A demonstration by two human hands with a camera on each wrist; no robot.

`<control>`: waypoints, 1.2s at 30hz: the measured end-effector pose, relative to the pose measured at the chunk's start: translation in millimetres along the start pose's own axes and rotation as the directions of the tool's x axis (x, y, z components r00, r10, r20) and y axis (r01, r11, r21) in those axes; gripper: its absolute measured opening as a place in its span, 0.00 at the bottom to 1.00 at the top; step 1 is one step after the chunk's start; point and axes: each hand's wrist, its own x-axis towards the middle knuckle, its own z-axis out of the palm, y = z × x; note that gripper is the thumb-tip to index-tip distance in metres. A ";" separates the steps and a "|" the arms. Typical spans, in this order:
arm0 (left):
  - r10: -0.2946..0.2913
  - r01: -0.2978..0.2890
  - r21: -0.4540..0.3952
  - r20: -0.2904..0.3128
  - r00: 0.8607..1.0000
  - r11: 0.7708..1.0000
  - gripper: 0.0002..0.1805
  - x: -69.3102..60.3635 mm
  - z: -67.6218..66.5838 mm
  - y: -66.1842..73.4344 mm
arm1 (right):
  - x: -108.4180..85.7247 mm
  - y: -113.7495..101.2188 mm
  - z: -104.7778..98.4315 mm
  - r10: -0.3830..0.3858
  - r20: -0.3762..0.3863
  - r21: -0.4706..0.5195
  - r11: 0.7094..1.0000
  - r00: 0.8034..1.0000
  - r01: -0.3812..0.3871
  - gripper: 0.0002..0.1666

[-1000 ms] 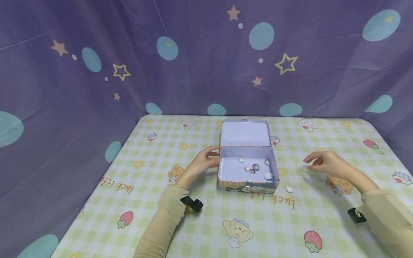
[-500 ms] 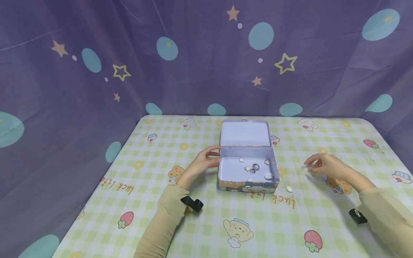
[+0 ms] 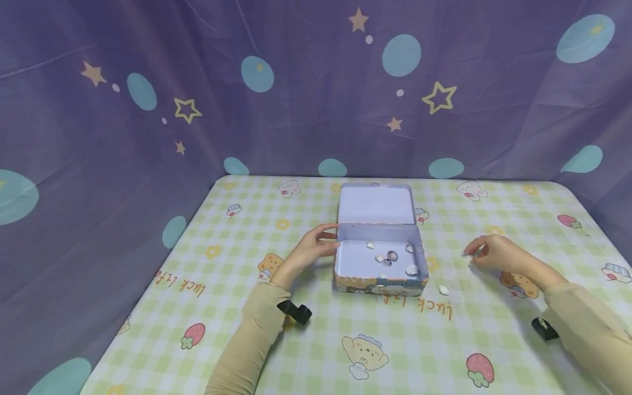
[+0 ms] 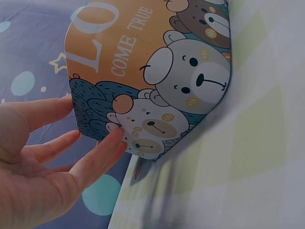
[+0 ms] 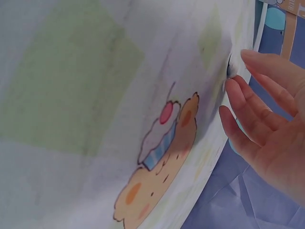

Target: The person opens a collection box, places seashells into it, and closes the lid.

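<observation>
In the head view, a hinged tin box stands with its lid raised, white inside and printed with bears outside. Several small seashells lie on its floor. My left hand rests its fingertips against the box's left side; the left wrist view shows those fingers extended along the printed wall. To the right of the box, low over the cloth, my right hand pinches a small whitish seashell between thumb and fingertips. Another white seashell lies on the cloth between box and right hand.
A green-and-white checked cloth with cartoon prints covers the table. Purple curtains with stars and ovals hang behind and at the left. Black wrist straps show at the cuffs.
My right hand has lowered slightly and its fingers have closed around the small seashell on the cloth. The left hand and the box have stayed put.
</observation>
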 end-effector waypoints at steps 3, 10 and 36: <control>0.000 0.000 -0.002 -0.003 1.000 1.000 0.28 0.4 0.0 -0.2 | 1.4 1.1 0.7 0.009 0.001 -0.012 1.000 1.000 -0.009 0.11; -0.013 0.013 -0.011 0.012 1.000 1.000 0.29 1.1 -1.4 0.3 | 4.5 0.8 1.1 0.026 -0.001 -0.023 0.999 1.000 -0.026 0.10; 0.001 -0.001 -0.002 -0.013 1.000 1.000 0.28 -0.3 0.6 0.8 | 10.6 6.7 1.4 0.073 0.058 0.011 0.997 0.996 -0.074 0.11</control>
